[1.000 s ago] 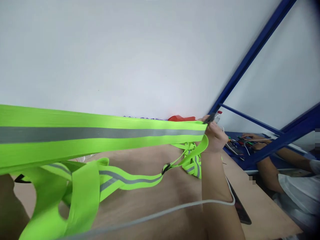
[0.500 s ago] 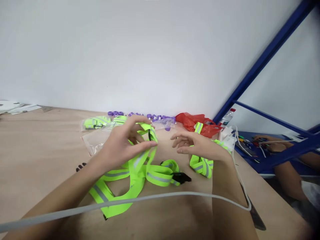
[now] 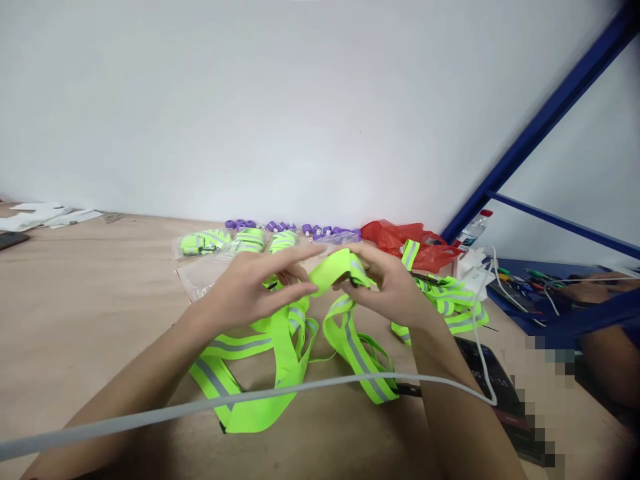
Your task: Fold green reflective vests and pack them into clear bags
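Left of the red bag, the right hand pinches a likely light, limp strap, best taken by its edges; whether the left hand grips is unclear.

Three rolled green bundles beyond left hand. Beyond right hand: one red bag, one bottle. One phone beside right forearm.

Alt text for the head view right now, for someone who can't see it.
A person's right grip holds a folded bright green reflective strap above a table, the left grip close to its end. More green strapping lies below, and a white cable crosses the foreground. Purple pieces and a red bag sit near the wall.
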Available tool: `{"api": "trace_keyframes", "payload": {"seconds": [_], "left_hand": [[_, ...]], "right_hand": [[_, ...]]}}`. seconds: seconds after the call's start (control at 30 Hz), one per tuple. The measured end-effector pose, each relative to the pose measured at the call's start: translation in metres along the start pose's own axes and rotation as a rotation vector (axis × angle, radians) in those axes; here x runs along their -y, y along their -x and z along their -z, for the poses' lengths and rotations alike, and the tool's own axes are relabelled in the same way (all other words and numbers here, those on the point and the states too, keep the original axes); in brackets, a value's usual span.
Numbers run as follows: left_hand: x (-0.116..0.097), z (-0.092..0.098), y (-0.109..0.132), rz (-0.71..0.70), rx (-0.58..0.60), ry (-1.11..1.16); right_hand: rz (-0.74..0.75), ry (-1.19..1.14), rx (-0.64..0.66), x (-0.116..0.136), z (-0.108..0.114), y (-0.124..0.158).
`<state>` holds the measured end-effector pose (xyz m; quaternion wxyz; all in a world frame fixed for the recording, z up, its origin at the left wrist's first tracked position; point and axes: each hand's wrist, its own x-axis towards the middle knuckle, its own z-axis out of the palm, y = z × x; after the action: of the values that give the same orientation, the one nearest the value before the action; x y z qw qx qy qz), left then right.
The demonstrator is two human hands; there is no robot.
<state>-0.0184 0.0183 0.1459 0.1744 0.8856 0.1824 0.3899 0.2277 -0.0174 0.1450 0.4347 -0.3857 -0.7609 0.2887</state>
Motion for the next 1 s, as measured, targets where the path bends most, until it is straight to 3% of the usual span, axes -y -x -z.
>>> {"api": "trace_keyframes", "payload": {"seconds": [0.1,0.13,0.27,0.37,0.63,0.87,1.0], "left_hand": [[0.013,0.004,-0.002,0.122,-0.047,-0.001],[0.018,0.004,-0.003,0.166,0.016,0.027],[0.039,-0.002,-0.004,0.256,0.457,0.187],[0.046,-0.011,-0.003,0.237,0.632,0.217],[0.045,-0.032,-0.004,0.206,0.614,0.301],[0.039,-0.044,-0.004,0.246,0.623,0.48],[0.044,-0.044,-0.001,0.253,0.515,0.324]], "right_hand": [[0.005,-0.165,-0.098,0.0,0.013,0.006],[0.009,-0.219,-0.129,0.001,0.017,0.008],[-0.034,-0.395,-0.216,0.002,0.026,0.014],[-0.042,-0.478,-0.26,0.005,0.026,0.013],[0.011,-0.607,-0.412,0.012,0.027,0.005],[0.056,-0.48,-0.56,0.01,0.028,0.006],[0.053,-0.462,-0.577,0.008,0.03,0.008]]}}
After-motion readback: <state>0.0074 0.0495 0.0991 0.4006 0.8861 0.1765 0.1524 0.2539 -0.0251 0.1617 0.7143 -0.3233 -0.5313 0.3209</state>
